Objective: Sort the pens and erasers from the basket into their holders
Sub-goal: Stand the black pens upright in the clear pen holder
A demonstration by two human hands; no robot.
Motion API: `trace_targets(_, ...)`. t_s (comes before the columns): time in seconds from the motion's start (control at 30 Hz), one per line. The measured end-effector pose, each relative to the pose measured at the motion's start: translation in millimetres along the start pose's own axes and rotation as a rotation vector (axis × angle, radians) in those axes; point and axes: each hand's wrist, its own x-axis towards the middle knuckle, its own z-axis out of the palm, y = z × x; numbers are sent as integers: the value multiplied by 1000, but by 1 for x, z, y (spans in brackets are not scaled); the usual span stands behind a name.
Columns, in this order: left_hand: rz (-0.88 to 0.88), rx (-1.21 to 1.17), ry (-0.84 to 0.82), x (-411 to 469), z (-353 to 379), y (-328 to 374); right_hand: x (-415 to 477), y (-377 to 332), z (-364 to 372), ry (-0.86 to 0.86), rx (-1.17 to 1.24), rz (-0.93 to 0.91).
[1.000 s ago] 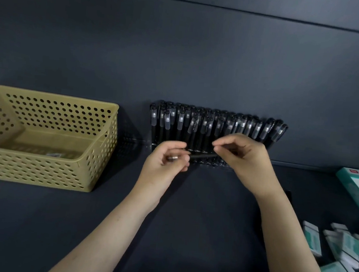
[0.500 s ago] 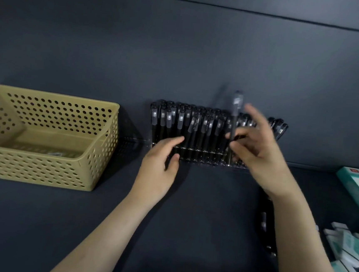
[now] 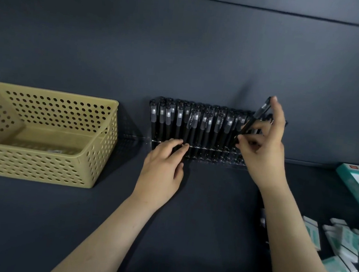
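A clear pen holder [image 3: 196, 153] stands against the dark back wall, packed with several black pens [image 3: 178, 122] standing upright. My right hand [image 3: 262, 147] grips one black pen [image 3: 261, 112], tilted, above the holder's right end. My left hand [image 3: 162, 167] lies flat with its fingertips touching the holder's front lower edge, holding nothing. To the left sits the yellow perforated basket [image 3: 41, 167], with a small pale item on its floor. Several white and teal erasers [image 3: 338, 247] lie at the right on the table.
A teal and white box [image 3: 358, 186] lies at the right edge of the dark table. Something dark lies on the table behind my right forearm, mostly hidden.
My right hand took the pen from both hands, turned it upright and carried it right to the holder's right end. My left hand let go and settled against the holder's front.
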Motion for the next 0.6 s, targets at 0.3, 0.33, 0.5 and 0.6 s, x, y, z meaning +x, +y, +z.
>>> trace_targets(0.3,11,2,19,0,5,-3,-2,17,11,-123,-143,-19)
trace_targets(0.33,11,-1,20,0,5,-3,-1,19,12,-132,-151,-15)
trace_targets(0.5,15,-17,13,0,5,-4,1,12,0,-170,-135,11)
trace_targets(0.6,0,-14,29,-1,5,0,3,7,-28,-266,-135,149)
